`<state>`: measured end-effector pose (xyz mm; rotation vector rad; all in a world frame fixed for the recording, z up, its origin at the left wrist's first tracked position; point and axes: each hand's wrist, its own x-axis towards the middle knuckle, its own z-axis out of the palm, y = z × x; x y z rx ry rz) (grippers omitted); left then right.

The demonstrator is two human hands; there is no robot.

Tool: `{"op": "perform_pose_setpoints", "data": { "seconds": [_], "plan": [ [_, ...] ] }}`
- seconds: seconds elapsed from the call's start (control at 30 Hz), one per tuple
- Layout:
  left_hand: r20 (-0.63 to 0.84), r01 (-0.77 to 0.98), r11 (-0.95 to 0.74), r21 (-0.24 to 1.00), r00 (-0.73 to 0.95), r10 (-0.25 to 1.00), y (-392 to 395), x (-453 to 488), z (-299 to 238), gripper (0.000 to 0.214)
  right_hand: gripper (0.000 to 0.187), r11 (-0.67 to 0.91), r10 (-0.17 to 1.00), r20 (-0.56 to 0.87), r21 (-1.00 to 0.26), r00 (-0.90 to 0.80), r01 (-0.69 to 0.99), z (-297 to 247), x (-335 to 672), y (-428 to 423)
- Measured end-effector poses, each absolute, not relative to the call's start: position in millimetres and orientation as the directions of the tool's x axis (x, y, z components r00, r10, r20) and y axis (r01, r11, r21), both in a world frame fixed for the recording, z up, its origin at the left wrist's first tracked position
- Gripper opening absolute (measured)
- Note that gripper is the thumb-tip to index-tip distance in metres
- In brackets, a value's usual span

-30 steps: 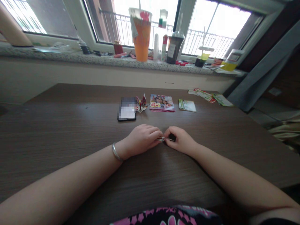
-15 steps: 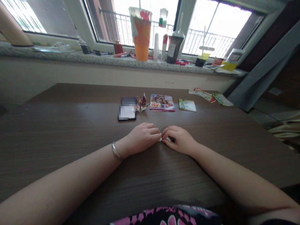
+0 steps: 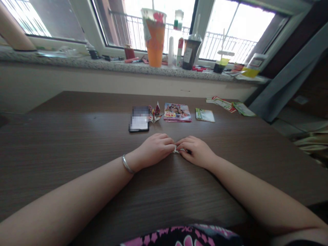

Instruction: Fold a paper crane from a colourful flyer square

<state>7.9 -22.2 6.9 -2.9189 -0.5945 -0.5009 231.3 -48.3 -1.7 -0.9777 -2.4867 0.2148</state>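
A small whitish piece of folded paper (image 3: 175,149) lies low on the brown table between my hands, mostly covered by fingers. My left hand (image 3: 158,147), with a silver bangle at the wrist, is closed over the paper's left side. From the right, my right hand (image 3: 194,150) pinches the same paper with bent fingers and thumb. Just beyond my left hand rests a phone (image 3: 139,119) with a blurred screen. Touching or very near its right edge stands a folded paper crane (image 3: 155,112) in red and white print.
Behind my hands lie a stack of printed square papers (image 3: 177,112) and a smaller green-white stack (image 3: 205,115). Colourful paper strips (image 3: 222,104) are at the far right of the table (image 3: 64,136). The windowsill (image 3: 115,65) holds an orange drink cup (image 3: 155,41) and several bottles.
The fingers of my right hand have shifted slightly and straightened, so a little more of the white paper shows between the hands. My left hand has barely moved.
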Motion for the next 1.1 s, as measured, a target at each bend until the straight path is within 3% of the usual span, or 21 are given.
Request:
{"op": "perform_pose_setpoints", "data": {
  "seconds": [0.5,0.87,1.1],
  "plan": [
    [0.341,0.511,-0.85,-0.129,0.828,0.446,-20,5,0,0.011,0.012,0.739,0.668,0.362,-0.219,-0.65,0.637,-1,230,-47],
    [0.296,0.514,-0.857,0.027,0.815,0.498,-20,6,-2,0.018,0.017,0.771,0.602,0.378,-0.048,-0.703,0.635,-5,232,-45],
    [0.319,0.436,-0.875,0.21,0.816,0.483,-19,6,1,0.022,0.02,0.772,0.555,0.327,0.139,-0.765,0.62,3,228,-53]
  ]
}}
